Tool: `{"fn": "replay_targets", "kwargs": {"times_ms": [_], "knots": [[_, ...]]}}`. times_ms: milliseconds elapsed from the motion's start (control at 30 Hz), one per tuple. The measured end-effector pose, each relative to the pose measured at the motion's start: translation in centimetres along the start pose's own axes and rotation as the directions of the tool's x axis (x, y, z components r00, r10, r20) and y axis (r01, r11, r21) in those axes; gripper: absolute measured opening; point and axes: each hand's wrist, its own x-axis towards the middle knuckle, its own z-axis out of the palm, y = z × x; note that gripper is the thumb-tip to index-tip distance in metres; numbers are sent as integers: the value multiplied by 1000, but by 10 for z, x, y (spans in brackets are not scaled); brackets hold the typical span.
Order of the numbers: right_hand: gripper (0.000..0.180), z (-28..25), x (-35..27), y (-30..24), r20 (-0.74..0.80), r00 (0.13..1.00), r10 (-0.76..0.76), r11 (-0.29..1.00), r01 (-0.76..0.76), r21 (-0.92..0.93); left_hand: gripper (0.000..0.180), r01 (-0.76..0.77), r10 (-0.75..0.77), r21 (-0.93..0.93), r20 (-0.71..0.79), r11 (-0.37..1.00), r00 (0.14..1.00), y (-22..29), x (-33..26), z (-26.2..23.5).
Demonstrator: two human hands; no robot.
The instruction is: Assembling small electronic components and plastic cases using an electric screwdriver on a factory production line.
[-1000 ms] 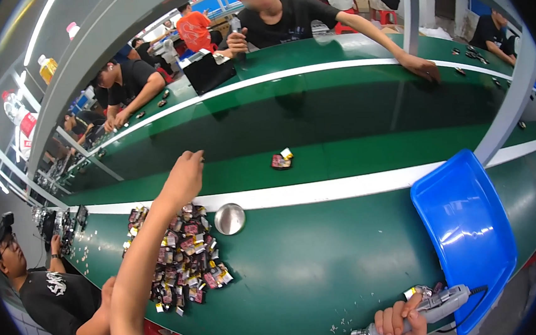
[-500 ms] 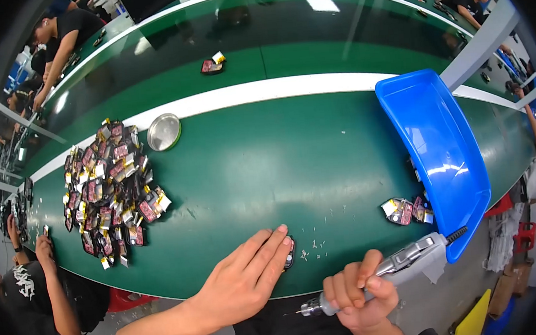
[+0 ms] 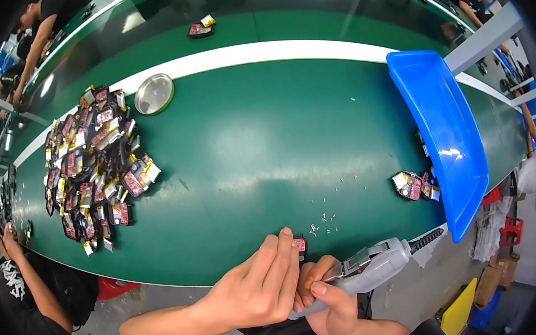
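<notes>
Device (image 3: 301, 245) lies by the tabletop (image 3: 249, 163) edge nearest you, beside your left hand (image 3: 259, 284), fingers together, pinch unclear; your right hand (image 3: 334, 304) clasps a screwdriver (image 3: 380, 268).

Head-worn fisheye: close above green worktable (image 3: 234, 138), facing down and forward across it.

Left hand (image 3: 255, 288) drawn back from beyond pile (image 3: 92, 172) to small device (image 3: 300, 245); powered screwdriver (image 3: 377, 269) brought alongside by right hand (image 3: 337, 310), bit now hidden.
</notes>
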Motion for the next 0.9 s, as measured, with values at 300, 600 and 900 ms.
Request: {"fn": "replay_targets", "kwargs": {"times_ms": [300, 600, 900], "knots": [[12, -2, -1, -16, -2, 1000, 1, 995, -1, -102, 27, 38, -39, 12, 153, 999, 988, 13, 1, -7], [24, 23, 42, -89, 357, 876, -325, 822, 448, -351, 29, 73, -67, -22, 211, 997, 975, 13, 0, -14], [25, 20, 59, -84, 318, 889, -329, 839, 430, -334, 30, 54, -54, 3, 185, 999, 981, 13, -7, -5]]}}
